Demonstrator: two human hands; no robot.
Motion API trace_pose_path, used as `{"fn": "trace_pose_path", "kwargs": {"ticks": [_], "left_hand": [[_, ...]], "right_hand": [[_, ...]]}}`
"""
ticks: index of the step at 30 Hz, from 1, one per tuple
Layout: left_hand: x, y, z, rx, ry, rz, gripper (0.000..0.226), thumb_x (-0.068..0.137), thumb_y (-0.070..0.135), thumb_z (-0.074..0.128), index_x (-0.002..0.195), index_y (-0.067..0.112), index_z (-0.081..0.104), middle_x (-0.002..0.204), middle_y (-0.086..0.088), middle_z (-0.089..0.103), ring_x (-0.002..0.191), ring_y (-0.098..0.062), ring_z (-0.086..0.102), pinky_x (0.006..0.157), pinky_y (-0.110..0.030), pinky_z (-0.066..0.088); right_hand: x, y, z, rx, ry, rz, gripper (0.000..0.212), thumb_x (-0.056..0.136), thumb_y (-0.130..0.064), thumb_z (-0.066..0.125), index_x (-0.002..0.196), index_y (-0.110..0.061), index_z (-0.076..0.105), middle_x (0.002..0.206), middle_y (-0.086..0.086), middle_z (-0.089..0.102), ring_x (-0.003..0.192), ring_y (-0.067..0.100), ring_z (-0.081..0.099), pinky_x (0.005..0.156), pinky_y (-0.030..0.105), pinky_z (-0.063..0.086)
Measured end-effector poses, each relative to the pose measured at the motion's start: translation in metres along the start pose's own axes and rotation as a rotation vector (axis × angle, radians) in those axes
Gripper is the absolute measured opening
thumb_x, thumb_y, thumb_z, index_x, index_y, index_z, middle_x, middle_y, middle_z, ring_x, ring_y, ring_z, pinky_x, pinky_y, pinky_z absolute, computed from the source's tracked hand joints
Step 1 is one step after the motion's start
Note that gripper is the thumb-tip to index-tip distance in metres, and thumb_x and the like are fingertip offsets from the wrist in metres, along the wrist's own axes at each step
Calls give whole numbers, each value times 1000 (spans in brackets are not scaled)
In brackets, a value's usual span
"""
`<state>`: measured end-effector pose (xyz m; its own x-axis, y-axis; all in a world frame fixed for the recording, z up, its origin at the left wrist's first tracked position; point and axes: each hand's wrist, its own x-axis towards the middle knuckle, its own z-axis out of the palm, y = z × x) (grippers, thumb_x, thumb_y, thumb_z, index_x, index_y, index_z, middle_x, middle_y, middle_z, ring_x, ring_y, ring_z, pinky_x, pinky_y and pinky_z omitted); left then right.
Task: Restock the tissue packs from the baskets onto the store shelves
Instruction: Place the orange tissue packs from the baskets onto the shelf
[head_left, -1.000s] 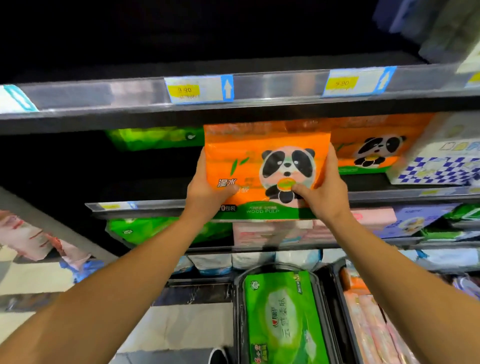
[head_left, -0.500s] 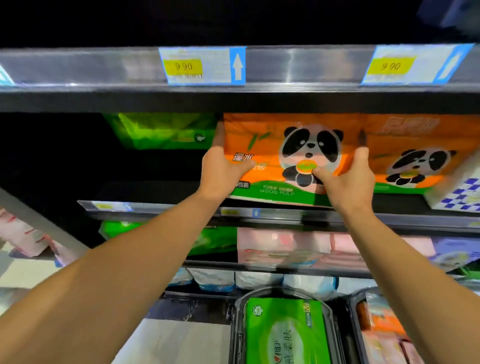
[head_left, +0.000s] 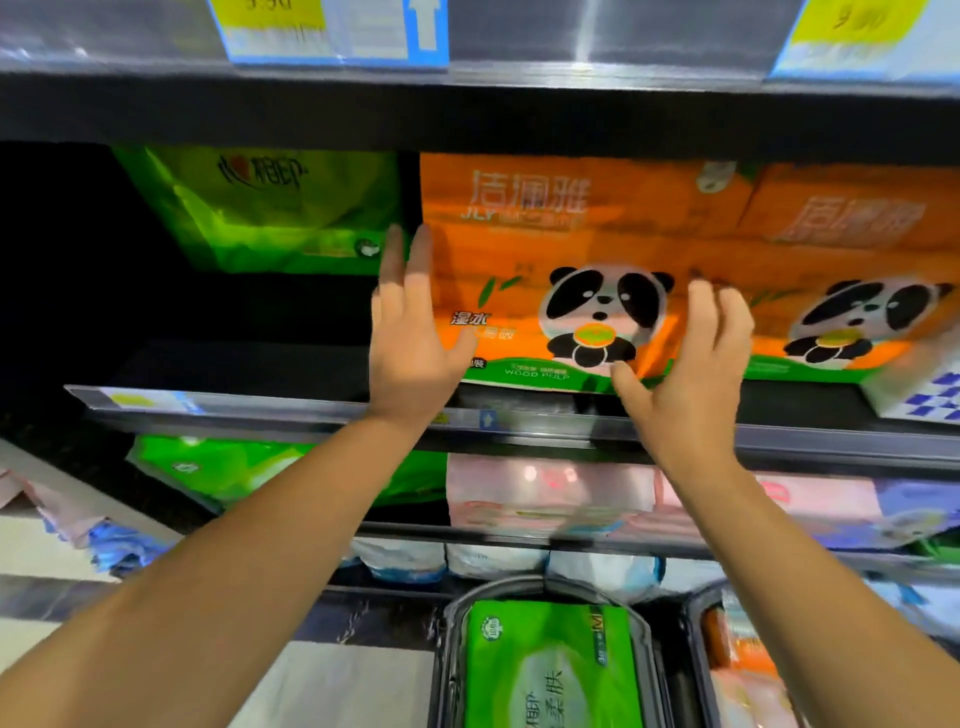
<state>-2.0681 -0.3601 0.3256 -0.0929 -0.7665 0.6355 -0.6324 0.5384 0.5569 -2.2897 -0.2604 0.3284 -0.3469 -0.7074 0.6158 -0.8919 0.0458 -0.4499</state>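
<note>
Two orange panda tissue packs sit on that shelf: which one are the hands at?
The left orange panda tissue pack, beside the green pack. The left hand and right hand flank it with open fingers; the right-hand orange pack stands untouched.

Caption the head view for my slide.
Both open hands, left and right, flank an orange panda pack standing on the shelf, beside a matching pack.

Two yellow price tags, one at upper left (head_left: 280, 13) and one at upper right (head_left: 862, 21), sit in the clear rail along the top edge, a blue-and-white arrow label (head_left: 426, 28) just beside the left one. Pale floor tiles (head_left: 343, 686) show at bottom left.
</note>
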Motion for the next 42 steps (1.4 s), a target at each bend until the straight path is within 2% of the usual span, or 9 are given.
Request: {"fn": "trace_pose_path", "kwargs": {"ticks": [6, 10, 17, 21, 24, 29, 32, 37, 42], "left_hand": [[11, -14, -3, 695, -261, 474, 102, 69, 49, 78, 152, 36, 20, 159, -14, 6, 134, -40, 17, 109, -57, 29], [14, -18, 13, 809, -286, 467, 113, 65, 64, 76, 154, 36, 12, 161, -17, 2, 140, -44, 11, 112, -56, 27], [14, -24, 40, 778, -102, 472, 109, 56, 50, 87, 149, 35, 32, 158, -17, 21, 136, -47, 22, 104, -56, 40], [13, -18, 37, 734, -180, 402, 107, 61, 48, 84, 151, 37, 27, 161, -15, 15, 140, -46, 17, 98, -60, 43], [8, -9, 22, 654, -192, 378, 91, 68, 44, 79, 146, 34, 34, 157, -15, 24, 136, -43, 27, 98, -57, 41], [-31, -17, 8, 488, -277, 339, 62, 86, 55, 46, 140, 25, 50, 121, -12, 55, 105, -36, 48, 85, -45, 41], [-47, -18, 11, 555, -566, 212, 79, 85, 68, 13, 152, 31, 34, 149, -11, 42, 136, -34, 37, 104, -49, 36], [-37, -4, 22, 480, -700, 44, 75, 91, 71, 23, 155, 33, 17, 160, -4, 17, 150, -20, 9, 119, -50, 18], [-24, 1, 31, 492, -770, -31, 82, 87, 78, 19, 155, 33, 13, 155, -1, 20, 146, -21, 13, 119, -50, 17]], "right_hand": [[24, 17, 9, -490, -160, -610, 85, 71, -20, 78, 147, -17, 41, 142, 21, 35, 118, 43, 41, 88, 48, 37], [31, 29, 26, -573, -141, -529, 89, 65, -13, 81, 143, -22, 40, 154, 19, 34, 141, 45, 28, 87, 50, 41], [38, 40, 39, -582, -129, -476, 91, 62, -15, 90, 136, -26, 38, 156, 15, 29, 141, 44, 24, 97, 53, 46], [38, 42, 41, -628, -175, -437, 94, 67, -16, 87, 144, -29, 35, 161, 12, 19, 146, 41, 13, 114, 53, 23], [34, 37, 33, -598, -178, -439, 83, 67, -10, 85, 135, -24, 40, 159, 17, 26, 144, 45, 21, 105, 56, 36], [30, 16, 18, -541, -250, -396, 65, 73, -17, 78, 130, -17, 48, 156, 20, 30, 141, 47, 28, 89, 53, 44], [24, 4, 12, -567, -266, -359, 64, 76, -32, 74, 130, -13, 47, 142, 22, 39, 113, 41, 42, 86, 45, 42], [3, 7, 16, -473, -418, -303, 64, 86, -47, 43, 140, -13, 47, 136, 17, 46, 116, 39, 45, 95, 45, 43], [2, 18, 26, -442, -710, -81, 82, 87, -69, 9, 158, -28, 15, 164, 7, 7, 151, 29, 6, 121, 48, 18]]}}
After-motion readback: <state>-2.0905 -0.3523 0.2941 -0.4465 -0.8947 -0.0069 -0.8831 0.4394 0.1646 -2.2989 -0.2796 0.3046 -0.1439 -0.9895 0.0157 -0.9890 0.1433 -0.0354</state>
